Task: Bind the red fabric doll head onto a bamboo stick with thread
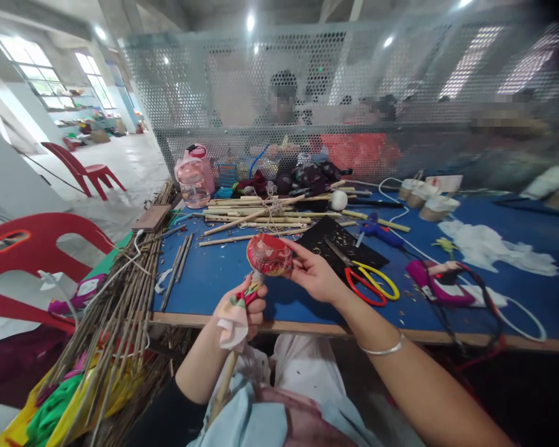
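A round, red patterned cloth head (269, 254) tops a stick (224, 388) that slants down toward my lap. My left hand (245, 304) is wrapped round the stick just below the head, where colored cloth strips and a pale cloth (233, 326) hang. The fingers of my right hand (312, 270) pinch the right edge of the red head. To the right, scissors (368, 279) with red and yellow handles lie partly on a black sheet (328, 239), near a blue glue gun (382, 233).
Wooden sticks (256, 214) lie across the blue table (233, 310). Twigs (121, 323) are piled at the left edge beside a red chair (41, 248). A pink bottle (194, 180), paper cups (435, 207) and a purple pouch (440, 285) also stand or lie around. A perforated screen (242, 81) rises behind.
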Tool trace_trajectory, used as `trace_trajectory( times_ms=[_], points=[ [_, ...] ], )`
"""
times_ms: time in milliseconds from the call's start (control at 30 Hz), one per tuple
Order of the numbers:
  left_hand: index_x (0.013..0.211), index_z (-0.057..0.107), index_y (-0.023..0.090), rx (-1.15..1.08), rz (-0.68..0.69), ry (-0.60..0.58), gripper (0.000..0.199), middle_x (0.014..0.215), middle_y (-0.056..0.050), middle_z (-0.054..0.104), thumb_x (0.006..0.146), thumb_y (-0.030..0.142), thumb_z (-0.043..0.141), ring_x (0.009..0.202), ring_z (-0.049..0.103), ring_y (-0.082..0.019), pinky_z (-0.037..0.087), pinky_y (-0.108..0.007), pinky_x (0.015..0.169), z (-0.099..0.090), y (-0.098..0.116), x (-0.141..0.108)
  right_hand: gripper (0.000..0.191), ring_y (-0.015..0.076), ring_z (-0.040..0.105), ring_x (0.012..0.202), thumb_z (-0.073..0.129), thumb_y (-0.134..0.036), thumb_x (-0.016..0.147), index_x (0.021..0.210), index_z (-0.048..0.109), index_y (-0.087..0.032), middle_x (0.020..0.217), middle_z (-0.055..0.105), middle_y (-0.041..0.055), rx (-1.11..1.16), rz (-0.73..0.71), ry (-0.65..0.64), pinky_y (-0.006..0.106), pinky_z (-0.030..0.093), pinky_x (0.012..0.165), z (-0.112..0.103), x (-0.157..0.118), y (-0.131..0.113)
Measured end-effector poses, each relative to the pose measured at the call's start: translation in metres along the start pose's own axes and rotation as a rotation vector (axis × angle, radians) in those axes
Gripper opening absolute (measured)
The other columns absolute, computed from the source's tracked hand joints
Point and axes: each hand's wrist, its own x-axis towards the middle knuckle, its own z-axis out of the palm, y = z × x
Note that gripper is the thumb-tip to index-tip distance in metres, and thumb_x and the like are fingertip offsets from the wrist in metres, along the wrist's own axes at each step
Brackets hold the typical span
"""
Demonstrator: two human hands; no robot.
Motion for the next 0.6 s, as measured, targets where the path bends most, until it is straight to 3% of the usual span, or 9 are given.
trace_trajectory(
  times_ms=[67,133,200,267,300,400,467,533,600],
  points=[
    [0.075,0.058,0.015,0.317,0.151,0.251,0.044,0.045,0.005,0.038,0.082,0.057,0.044,0.034,0.029,-0.008,0.028,-0.019,0.033,-0.005,0.002,0.002,0.060,0.0123,0.040,0.051,0.059,-0.032,0.079,0.134,0.042,-0.018,0.057,0.045,-0.0047,-0.196,-0.046,0.013,0.025,0.035,0.053,-0.007,0.001,-0.003],
    [0.088,0.062,0.013,0.644,0.383,0.567,0.042,0.065,-0.004,0.058,0.078,0.053,0.053,0.057,0.054,-0.016,0.046,-0.027,0.054,-0.005,0.006,-0.001,0.058,0.0114,0.038,0.050,0.056,-0.026,0.080,0.135,0.042,-0.015,0.055,0.040,-0.0060,-0.364,-0.053,0.013,0.024,0.032,0.052,-0.012,0.000,-0.004],
    [0.104,0.060,0.014,0.912,0.631,0.868,0.043,0.102,-0.013,0.062,0.075,0.046,0.060,0.097,0.056,-0.025,0.044,-0.036,0.084,-0.001,0.010,-0.007,0.057,0.0112,0.038,0.050,0.053,-0.022,0.081,0.136,0.041,-0.014,0.055,0.040,-0.0060,-0.474,-0.041,0.020,0.024,0.030,0.052,-0.012,-0.001,-0.004],
    [0.112,0.057,0.014,1.133,0.714,1.022,0.046,0.121,-0.016,0.056,0.076,0.044,0.058,0.115,0.047,-0.029,0.035,-0.040,0.097,0.007,0.012,-0.013,0.056,0.0117,0.040,0.051,0.051,-0.020,0.082,0.136,0.041,-0.013,0.056,0.043,-0.0054,-0.536,-0.029,0.028,0.024,0.030,0.053,-0.009,-0.002,-0.005],
    [0.111,0.058,0.015,1.232,0.678,1.019,0.046,0.118,-0.016,0.058,0.077,0.045,0.056,0.113,0.049,-0.029,0.036,-0.041,0.096,0.011,0.011,-0.013,0.056,0.0121,0.041,0.051,0.051,-0.020,0.082,0.136,0.041,-0.013,0.056,0.044,-0.0050,-0.554,-0.028,0.030,0.024,0.031,0.054,-0.007,-0.002,-0.007],
    [0.103,0.060,0.016,1.276,0.457,0.784,0.038,0.084,-0.008,0.067,0.078,0.044,0.055,0.079,0.061,-0.023,0.045,-0.035,0.076,0.017,0.000,-0.007,0.054,0.0127,0.044,0.052,0.050,-0.019,0.083,0.136,0.041,-0.014,0.058,0.048,-0.0040,-0.585,-0.038,0.028,0.024,0.031,0.055,0.001,-0.006,-0.020],
    [0.093,0.059,0.015,1.158,0.498,0.777,0.031,0.069,-0.003,0.062,0.084,0.043,0.048,0.064,0.056,-0.018,0.044,-0.030,0.065,0.016,-0.009,-0.003,0.054,0.0126,0.045,0.053,0.050,-0.021,0.084,0.136,0.040,-0.014,0.059,0.049,-0.0040,-0.600,-0.065,-0.012,0.024,0.031,0.055,0.003,-0.006,-0.029],
    [0.090,0.058,0.016,0.983,0.579,0.710,0.032,0.068,-0.001,0.058,0.084,0.045,0.048,0.060,0.053,-0.014,0.043,-0.025,0.060,0.012,-0.014,-0.005,0.056,0.0122,0.045,0.053,0.052,-0.022,0.083,0.137,0.038,-0.015,0.059,0.049,-0.0048,-0.632,-0.113,-0.087,0.023,0.031,0.055,0.001,0.001,-0.031],
    [0.085,0.056,0.017,0.757,0.534,0.618,0.036,0.058,0.005,0.050,0.080,0.053,0.053,0.045,0.044,-0.009,0.039,-0.021,0.047,0.010,-0.017,-0.016,0.057,0.0121,0.046,0.054,0.056,-0.022,0.081,0.135,0.040,-0.017,0.060,0.051,-0.0051,-0.686,-0.137,-0.128,0.022,0.032,0.055,-0.009,0.020,-0.026]
  ],
)
